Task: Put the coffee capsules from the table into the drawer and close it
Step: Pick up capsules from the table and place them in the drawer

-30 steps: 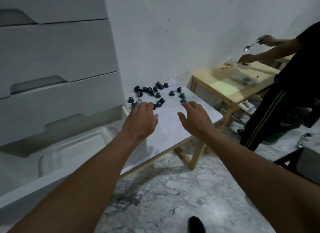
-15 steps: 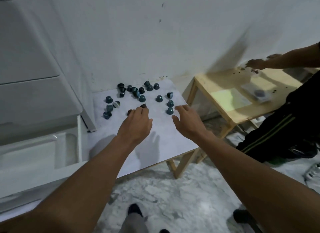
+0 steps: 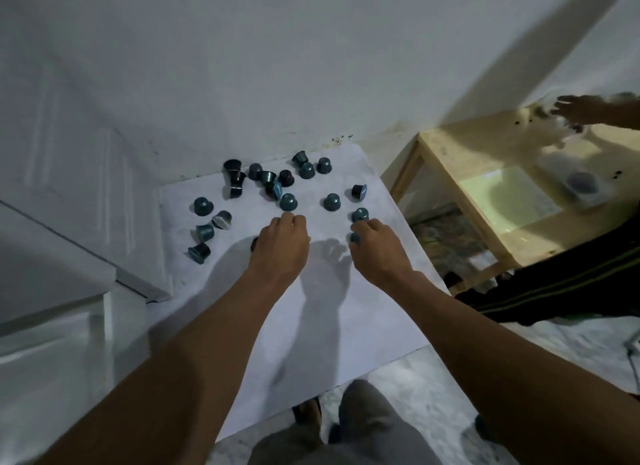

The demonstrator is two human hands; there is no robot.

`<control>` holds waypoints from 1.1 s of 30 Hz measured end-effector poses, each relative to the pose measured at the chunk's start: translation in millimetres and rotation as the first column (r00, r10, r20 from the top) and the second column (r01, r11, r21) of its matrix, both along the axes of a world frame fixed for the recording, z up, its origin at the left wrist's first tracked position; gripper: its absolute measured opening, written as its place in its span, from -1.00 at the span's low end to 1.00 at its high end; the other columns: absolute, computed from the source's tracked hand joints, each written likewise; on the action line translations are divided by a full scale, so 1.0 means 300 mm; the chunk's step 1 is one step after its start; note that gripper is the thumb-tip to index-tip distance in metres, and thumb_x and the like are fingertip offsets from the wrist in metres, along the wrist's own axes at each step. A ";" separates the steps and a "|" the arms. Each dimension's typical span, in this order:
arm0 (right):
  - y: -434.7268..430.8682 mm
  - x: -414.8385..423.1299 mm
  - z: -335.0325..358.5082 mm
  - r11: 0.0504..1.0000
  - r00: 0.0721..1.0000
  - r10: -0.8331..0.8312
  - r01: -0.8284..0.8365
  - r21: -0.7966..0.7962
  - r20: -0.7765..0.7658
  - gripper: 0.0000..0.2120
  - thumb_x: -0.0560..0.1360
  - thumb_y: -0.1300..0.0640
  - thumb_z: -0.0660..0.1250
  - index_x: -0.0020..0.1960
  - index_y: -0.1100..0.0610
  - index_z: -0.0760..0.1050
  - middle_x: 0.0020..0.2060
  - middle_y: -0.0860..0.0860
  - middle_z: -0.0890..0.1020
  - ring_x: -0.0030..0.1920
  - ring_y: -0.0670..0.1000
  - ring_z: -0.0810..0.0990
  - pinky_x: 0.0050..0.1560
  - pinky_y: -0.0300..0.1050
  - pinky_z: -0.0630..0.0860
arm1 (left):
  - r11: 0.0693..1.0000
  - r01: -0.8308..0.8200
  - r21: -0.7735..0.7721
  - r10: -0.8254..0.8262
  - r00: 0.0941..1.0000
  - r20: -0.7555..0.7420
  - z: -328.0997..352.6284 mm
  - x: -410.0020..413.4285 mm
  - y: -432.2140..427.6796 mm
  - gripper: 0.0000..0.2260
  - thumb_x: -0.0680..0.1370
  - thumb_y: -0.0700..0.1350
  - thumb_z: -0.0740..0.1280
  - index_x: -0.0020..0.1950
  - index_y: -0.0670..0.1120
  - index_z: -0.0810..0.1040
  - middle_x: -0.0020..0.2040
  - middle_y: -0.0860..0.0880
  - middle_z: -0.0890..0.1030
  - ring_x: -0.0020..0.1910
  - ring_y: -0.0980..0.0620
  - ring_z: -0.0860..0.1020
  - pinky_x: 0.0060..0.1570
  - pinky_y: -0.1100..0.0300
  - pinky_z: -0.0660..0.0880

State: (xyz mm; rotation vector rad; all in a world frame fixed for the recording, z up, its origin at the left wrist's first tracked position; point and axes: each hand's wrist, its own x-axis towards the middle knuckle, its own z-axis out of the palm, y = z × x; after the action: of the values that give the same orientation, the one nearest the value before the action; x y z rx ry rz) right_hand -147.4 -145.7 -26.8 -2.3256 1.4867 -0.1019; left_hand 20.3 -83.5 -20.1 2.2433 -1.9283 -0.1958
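Several dark teal coffee capsules [image 3: 288, 201] lie scattered on the far half of the white table [image 3: 346, 343]. My left hand [image 3: 282, 245] rests palm-down with curled fingers just short of them. A dark capsule [image 3: 254, 243] peeks out at its thumb side, and what is under the palm is hidden. My right hand [image 3: 379, 248] pinches a teal capsule [image 3: 354, 238] between thumb and fingers, with another capsule [image 3: 360, 214] right behind it. The open white drawer [image 3: 52, 347] sits low on the left, beside the table.
The white drawer unit [image 3: 79, 187] fills the left side, and a white wall stands behind the table. A wooden side table [image 3: 485, 187] stands to the right, where another person's hand [image 3: 585, 113] and dark-trousered leg [image 3: 554, 284] are. My own legs show below the table edge.
The view has tilted down and moved closer to the table. Both hands have reached forward into the capsules, and the right hand's fingers have closed on one.
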 end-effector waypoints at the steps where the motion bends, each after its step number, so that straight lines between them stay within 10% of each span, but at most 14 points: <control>1: -0.012 0.010 -0.019 1.000 1.000 -0.009 0.009 0.023 -0.017 -0.68 0.59 0.12 0.22 0.33 0.12 0.43 0.30 0.11 0.48 0.15 0.14 0.50 0.19 0.07 0.52 | 1.000 -0.011 0.028 0.011 1.000 -0.007 -0.019 0.012 -0.012 -0.80 0.58 -0.10 0.27 0.11 -0.21 0.49 0.06 -0.18 0.53 0.00 -0.17 0.53 -0.05 -0.03 0.51; 15: -0.145 0.049 -0.149 0.991 0.993 0.075 -0.064 0.118 -0.091 -0.78 0.59 0.20 0.19 0.17 0.23 0.52 0.27 0.18 0.45 0.16 0.18 0.43 0.17 0.02 0.49 | 0.976 0.055 0.213 -0.078 0.992 0.099 -0.158 0.034 -0.168 -0.85 0.57 -0.11 0.31 0.09 -0.13 0.46 0.04 -0.10 0.54 0.02 -0.10 0.54 -0.06 0.07 0.45; 28: -0.172 0.054 -0.112 0.984 0.994 0.048 -0.030 0.176 -0.101 -0.83 0.57 0.16 0.23 0.09 0.21 0.50 0.06 0.15 0.53 -0.08 0.11 0.51 -0.08 -0.07 0.51 | 0.980 -0.002 0.200 0.039 0.983 -0.181 -0.150 0.008 -0.196 -0.83 0.51 -0.30 0.29 0.08 -0.15 0.46 0.04 -0.14 0.47 -0.08 -0.17 0.53 -0.09 0.02 0.53; 33: -0.135 0.052 -0.079 0.976 0.999 0.027 -0.016 0.218 -0.047 -0.68 0.60 0.16 0.19 0.33 0.07 0.48 0.35 0.17 0.40 0.24 0.22 0.48 0.24 0.01 0.45 | 0.986 -0.077 0.148 0.116 0.956 -0.270 -0.118 0.002 -0.182 -0.89 0.47 -0.28 0.26 -0.05 -0.11 0.45 -0.12 -0.13 0.50 -0.16 -0.18 0.52 -0.24 0.00 0.47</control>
State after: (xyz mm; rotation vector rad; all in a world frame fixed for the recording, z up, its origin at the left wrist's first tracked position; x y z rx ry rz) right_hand -131.8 -186.3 -50.5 -2.1819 1.4185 0.1200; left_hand 20.8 -138.0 -55.6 2.2432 -1.7009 -0.6117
